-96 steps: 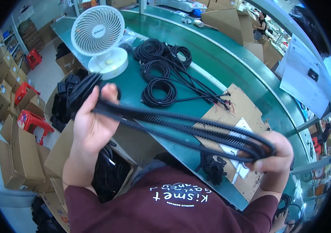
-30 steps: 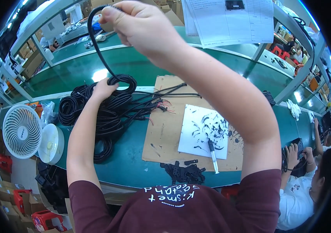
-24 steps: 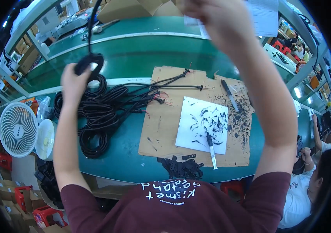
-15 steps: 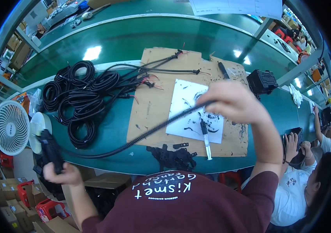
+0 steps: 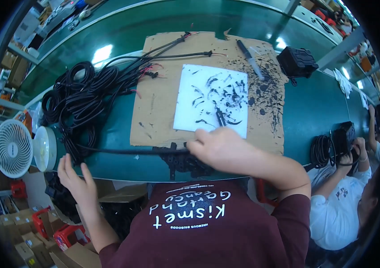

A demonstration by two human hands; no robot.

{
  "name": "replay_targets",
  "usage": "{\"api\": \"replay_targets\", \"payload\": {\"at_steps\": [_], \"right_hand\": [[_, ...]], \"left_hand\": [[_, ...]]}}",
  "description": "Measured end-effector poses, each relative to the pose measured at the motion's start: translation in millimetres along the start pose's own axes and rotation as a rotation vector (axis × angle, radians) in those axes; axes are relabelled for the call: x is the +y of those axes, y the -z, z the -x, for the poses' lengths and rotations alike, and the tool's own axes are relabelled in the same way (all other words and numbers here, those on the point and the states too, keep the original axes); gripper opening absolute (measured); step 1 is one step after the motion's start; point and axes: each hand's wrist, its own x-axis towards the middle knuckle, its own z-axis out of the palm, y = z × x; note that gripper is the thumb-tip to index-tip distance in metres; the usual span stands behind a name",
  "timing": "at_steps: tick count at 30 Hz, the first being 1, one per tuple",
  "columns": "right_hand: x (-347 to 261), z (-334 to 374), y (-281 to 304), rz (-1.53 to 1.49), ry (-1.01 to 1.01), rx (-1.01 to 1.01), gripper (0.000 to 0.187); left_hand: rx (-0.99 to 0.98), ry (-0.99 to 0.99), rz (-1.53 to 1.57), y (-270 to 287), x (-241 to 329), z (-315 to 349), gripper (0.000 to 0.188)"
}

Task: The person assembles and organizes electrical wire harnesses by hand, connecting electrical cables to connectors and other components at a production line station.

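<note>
My left hand has its fingers spread and holds nothing. It is beside the near end of a heap of coiled black cables. From that coil a black cable runs right along the table's near side to my right hand, which is closed around its end. The hand hides that end. Above the fingers shows the dark front part of a syringe, lying on a white sheet smeared with black; its rear is hidden. Black bracket-like parts lie under the cable.
Stained cardboard lies beneath the sheet, with another syringe and red-wired cable ends on it. A black box is at the right. A white fan stands left. Another person handles cables at the far right.
My left hand has let go of the coil, which now lies by the heap. My right hand has come down and nearer with the cable end. The view has shifted.
</note>
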Motion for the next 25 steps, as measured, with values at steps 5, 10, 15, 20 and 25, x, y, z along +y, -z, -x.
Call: {"api": "replay_targets", "payload": {"at_steps": [5, 10, 15, 20, 25], "right_hand": [[-36.2, 5.8, -10.7, -0.088, 0.059, 0.125, 0.020], [-39.4, 24.5, -14.3, -0.223, -0.049, 0.273, 0.017], [-27.4, 46.3, -21.8, -0.427, -0.067, 0.135, 0.014], [1.5, 25.8, -5.6, -0.495, -0.068, 0.123, 0.013], [16.5, 10.5, -18.7, -0.143, -0.229, 0.236, 0.015]], "left_hand": [[-0.696, -0.608, 0.898, -5.2, 126.5, 0.0, 0.062], [-0.885, -0.432, 1.030, -34.3, 149.1, 2.0, 0.046], [-1.167, -0.562, 1.108, -39.2, 151.3, -13.0, 0.021], [-1.280, -0.481, 1.336, -52.1, 146.3, -22.9, 0.016], [-1.416, 0.228, 1.608, -50.8, 116.0, -11.2, 0.013]]}}
